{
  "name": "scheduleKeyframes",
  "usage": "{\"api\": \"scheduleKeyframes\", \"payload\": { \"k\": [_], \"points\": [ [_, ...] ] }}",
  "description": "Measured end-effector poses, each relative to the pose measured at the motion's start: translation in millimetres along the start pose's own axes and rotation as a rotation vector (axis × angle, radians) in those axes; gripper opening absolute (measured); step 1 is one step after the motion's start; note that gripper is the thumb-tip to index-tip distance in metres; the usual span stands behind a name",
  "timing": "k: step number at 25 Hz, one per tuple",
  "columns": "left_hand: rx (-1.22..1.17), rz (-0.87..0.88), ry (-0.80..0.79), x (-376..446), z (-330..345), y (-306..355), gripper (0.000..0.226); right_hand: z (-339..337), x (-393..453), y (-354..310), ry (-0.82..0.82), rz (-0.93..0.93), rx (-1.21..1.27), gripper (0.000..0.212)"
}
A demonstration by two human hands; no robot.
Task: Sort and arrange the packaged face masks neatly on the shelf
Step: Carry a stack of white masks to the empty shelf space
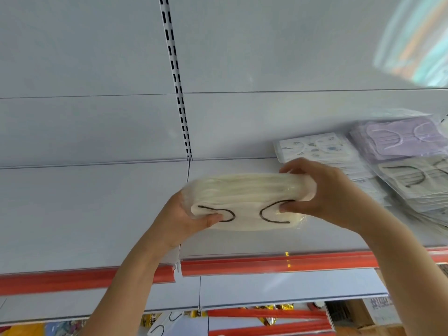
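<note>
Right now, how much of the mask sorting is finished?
Done: lilac packs, patterned white packs and grey packs lie stacked at the right of the white shelf. In hand: left hand and right hand grip a cream stack with black loops. Left: setting it down.

White shelf (97,214), red front strip (266,264), slotted upright (178,88) on pale back panel (72,57)

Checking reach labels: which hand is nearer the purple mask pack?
Right. The right hand grips the white mask stack's right end, just left of and below the purple mask pack. The left hand holds the far left end.
</note>
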State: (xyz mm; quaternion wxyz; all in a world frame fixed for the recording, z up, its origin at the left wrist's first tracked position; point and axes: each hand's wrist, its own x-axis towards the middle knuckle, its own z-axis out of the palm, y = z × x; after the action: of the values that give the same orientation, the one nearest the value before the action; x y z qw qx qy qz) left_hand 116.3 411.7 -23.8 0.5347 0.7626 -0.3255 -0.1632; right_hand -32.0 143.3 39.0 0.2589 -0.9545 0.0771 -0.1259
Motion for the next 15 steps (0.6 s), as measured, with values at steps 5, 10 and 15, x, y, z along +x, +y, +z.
{"api": "scheduleKeyframes", "payload": {
  "k": [5,10,15],
  "points": [
    [0.050,-0.077,-0.131,-9,-9,-8,0.090,45,-25,14,-0.056,0.090,0.449,0.083],
    [0.014,-0.041,-0.014,-11,-10,-9,0.081,56,-28,24,-0.009,0.158,0.597,0.081],
    [-0.001,-0.047,-0.033,-14,-11,-9,0.082,62,-34,25,-0.053,0.112,0.449,0.073]
  ]
}}
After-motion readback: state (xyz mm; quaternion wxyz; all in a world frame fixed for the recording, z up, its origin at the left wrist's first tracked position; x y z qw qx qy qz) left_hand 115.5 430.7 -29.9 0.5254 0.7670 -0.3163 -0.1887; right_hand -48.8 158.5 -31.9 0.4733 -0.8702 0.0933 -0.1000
